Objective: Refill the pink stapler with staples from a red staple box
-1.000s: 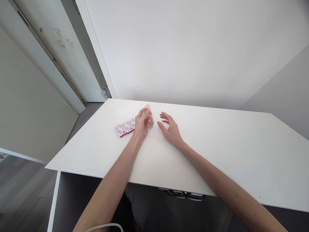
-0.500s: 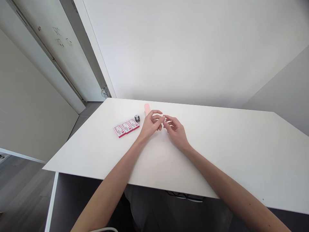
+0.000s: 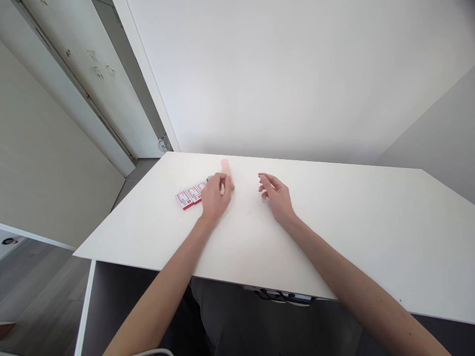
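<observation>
My left hand (image 3: 215, 197) is low over the white tabletop, thumb and index finger curled together. Its fingertips overlap the edge of a long pink object (image 3: 225, 166) with a rounded far end; whether they grip it is unclear. Under and beside this hand lie three small white-and-red boxes (image 3: 188, 196) in a slanted row, the nearest one partly covered. A small black-and-silver object (image 3: 209, 178) shows only a sliver behind the knuckles. Apart on the right, my right hand (image 3: 279, 198) is closed in a pinch, with something tiny at its fingertips that I cannot make out.
The white table (image 3: 349, 222) meets a white wall (image 3: 282, 84) at its back edge. Tiny specks lie on the tabletop. Dark cables (image 3: 282, 296) hang under its front edge. A door and frame (image 3: 144, 79) stand to the left.
My hands have parted. The left moved left and down to the pink object, covering part of the boxes and most of the black-and-silver object. The right shifted slightly right, still pinched.
</observation>
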Demonstrator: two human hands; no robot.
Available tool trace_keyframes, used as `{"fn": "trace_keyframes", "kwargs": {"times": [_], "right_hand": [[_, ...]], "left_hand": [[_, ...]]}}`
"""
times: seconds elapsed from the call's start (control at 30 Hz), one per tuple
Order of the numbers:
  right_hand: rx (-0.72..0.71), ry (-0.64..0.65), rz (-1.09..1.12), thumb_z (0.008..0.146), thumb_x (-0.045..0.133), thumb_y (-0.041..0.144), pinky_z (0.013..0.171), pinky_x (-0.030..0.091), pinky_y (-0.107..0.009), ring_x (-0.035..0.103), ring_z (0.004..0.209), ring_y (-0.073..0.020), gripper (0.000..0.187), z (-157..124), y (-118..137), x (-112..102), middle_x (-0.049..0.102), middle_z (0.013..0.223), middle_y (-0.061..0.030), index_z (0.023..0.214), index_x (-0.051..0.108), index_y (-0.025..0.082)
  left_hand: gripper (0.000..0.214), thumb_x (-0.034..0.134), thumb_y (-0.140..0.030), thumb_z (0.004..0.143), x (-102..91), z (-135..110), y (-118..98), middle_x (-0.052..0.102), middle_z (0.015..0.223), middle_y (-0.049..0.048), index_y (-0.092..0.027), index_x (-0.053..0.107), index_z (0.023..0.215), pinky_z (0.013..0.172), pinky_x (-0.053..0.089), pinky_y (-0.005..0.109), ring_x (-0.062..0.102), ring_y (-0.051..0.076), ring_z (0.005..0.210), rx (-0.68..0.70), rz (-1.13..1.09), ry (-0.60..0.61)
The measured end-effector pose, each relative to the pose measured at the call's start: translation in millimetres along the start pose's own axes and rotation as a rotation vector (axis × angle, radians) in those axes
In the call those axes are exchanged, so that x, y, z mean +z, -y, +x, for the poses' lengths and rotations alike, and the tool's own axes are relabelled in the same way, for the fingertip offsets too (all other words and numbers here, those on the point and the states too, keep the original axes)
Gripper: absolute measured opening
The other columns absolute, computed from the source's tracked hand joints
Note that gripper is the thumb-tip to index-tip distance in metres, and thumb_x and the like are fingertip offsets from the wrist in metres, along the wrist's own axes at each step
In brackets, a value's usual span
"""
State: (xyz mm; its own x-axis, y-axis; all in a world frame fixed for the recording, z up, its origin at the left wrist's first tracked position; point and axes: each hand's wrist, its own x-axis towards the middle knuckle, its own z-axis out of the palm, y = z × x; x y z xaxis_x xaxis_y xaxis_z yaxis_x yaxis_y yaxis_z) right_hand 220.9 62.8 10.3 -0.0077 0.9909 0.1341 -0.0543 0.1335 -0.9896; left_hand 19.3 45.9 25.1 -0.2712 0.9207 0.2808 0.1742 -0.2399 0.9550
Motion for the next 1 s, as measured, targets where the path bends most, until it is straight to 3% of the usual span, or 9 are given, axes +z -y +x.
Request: {"fn": "trace_keyframes", "kwargs": {"times": [0.07, 0.1, 0.17, 0.27, 0.4, 0.57, 0.7, 0.83, 1.0], "right_hand": [[-0.013, 0.009, 0.012, 0.09, 0.068, 0.066, 0.062, 0.052, -0.029, 0.065, 0.084, -0.0166, 0.049, 1, -2, -1, 0.07, 0.121, -0.0073, 0.118, 0.076, 0.027], [-0.016, 0.02, 0.007, 0.09, 0.068, 0.066, 0.062, 0.052, -0.028, 0.065, 0.085, -0.0166, 0.049, 2, -2, -1, 0.069, 0.124, -0.0075, 0.118, 0.076, 0.027], [-0.016, 0.038, -0.006, 0.09, 0.068, 0.067, 0.061, 0.052, -0.028, 0.066, 0.085, -0.0165, 0.049, 1, -3, -1, 0.069, 0.125, -0.0077, 0.117, 0.076, 0.027], [-0.004, 0.049, 0.011, 0.088, 0.07, 0.067, 0.059, 0.051, -0.027, 0.065, 0.083, -0.016, 0.05, -1, -3, 0, 0.069, 0.124, -0.0078, 0.115, 0.077, 0.026], [0.012, 0.059, 0.049, 0.085, 0.073, 0.066, 0.057, 0.049, -0.026, 0.063, 0.081, -0.0151, 0.049, -2, -1, 1, 0.07, 0.12, -0.0074, 0.112, 0.078, 0.026], [0.014, 0.119, 0.062, 0.086, 0.073, 0.066, 0.057, 0.048, -0.026, 0.062, 0.079, -0.0145, 0.048, -5, 2, 1, 0.07, 0.116, -0.0065, 0.112, 0.079, 0.026], [-0.001, 0.342, 0.023, 0.089, 0.073, 0.063, 0.063, 0.054, -0.03, 0.067, 0.082, -0.0174, 0.045, -12, 7, 4, 0.075, 0.112, -0.0063, 0.116, 0.08, 0.029], [-0.058, 0.605, 0.036, 0.088, 0.077, 0.054, 0.07, 0.059, -0.033, 0.07, 0.102, -0.0221, 0.032, -20, 11, 10, 0.069, 0.141, -0.0062, 0.109, 0.083, 0.031], [0.024, 0.711, -0.009, 0.089, 0.078, 0.051, 0.078, 0.059, -0.036, 0.066, 0.077, -0.0164, 0.032, -22, 12, 10, 0.079, 0.111, -0.0044, 0.11, 0.084, 0.028]], "left_hand": [[0.017, 0.071, -0.033, 0.089, -20.4, -1, 6, 0.068, 0.107, 0.0109, -0.023, 0.062, 0.1, 0.103, 0.042, 0.046, 0.057, 0.032, 0.111, 0.264, 0.491, -0.084], [0.027, 0.072, -0.031, 0.085, -30.6, -2, 9, 0.066, 0.118, 0.0147, -0.022, 0.061, 0.108, 0.107, 0.039, 0.051, 0.054, 0.036, 0.119, 0.325, 0.658, -0.128], [0.049, 0.074, -0.03, 0.08, -47.9, -4, 15, 0.061, 0.135, 0.0203, -0.018, 0.057, 0.124, 0.113, 0.035, 0.057, 0.047, 0.042, 0.132, 0.345, 0.876, -0.172], [0.059, 0.071, -0.033, 0.083, -62.4, -9, 21, 0.066, 0.132, 0.0215, -0.016, 0.051, 0.136, 0.121, 0.022, 0.064, 0.039, 0.046, 0.143, 0.353, 1.004, -0.114], [0.056, 0.067, -0.034, 0.089, -65.2, -15, 20, 0.073, 0.119, 0.0188, -0.017, 0.049, 0.139, 0.123, 0.016, 0.067, 0.039, 0.045, 0.145, 0.369, 1.018, -0.076], [0.065, 0.077, -0.042, 0.086, -64.5, -26, 10, 0.065, 0.136, 0.018, -0.02, 0.049, 0.14, 0.117, 0.036, 0.061, 0.045, 0.041, 0.139, 0.407, 0.918, -0.022], [0.063, 0.078, -0.044, 0.089, -57.6, -39, 2, 0.06, 0.142, 0.0165, -0.024, 0.048, 0.14, 0.112, 0.047, 0.053, 0.054, 0.035, 0.137, 0.482, 0.756, 0.061], [0.063, 0.082, -0.044, 0.088, -45.0, -50, -3, 0.062, 0.14, 0.0152, -0.026, 0.05, 0.14, 0.113, 0.048, 0.052, 0.058, 0.033, 0.137, 0.539, 0.592, 0.148], [0.069, 0.09, -0.047, 0.079, -38.6, -55, -9, 0.064, 0.137, 0.0145, -0.027, 0.056, 0.135, 0.115, 0.048, 0.053, 0.059, 0.034, 0.136, 0.486, 0.422, 0.233]]}}
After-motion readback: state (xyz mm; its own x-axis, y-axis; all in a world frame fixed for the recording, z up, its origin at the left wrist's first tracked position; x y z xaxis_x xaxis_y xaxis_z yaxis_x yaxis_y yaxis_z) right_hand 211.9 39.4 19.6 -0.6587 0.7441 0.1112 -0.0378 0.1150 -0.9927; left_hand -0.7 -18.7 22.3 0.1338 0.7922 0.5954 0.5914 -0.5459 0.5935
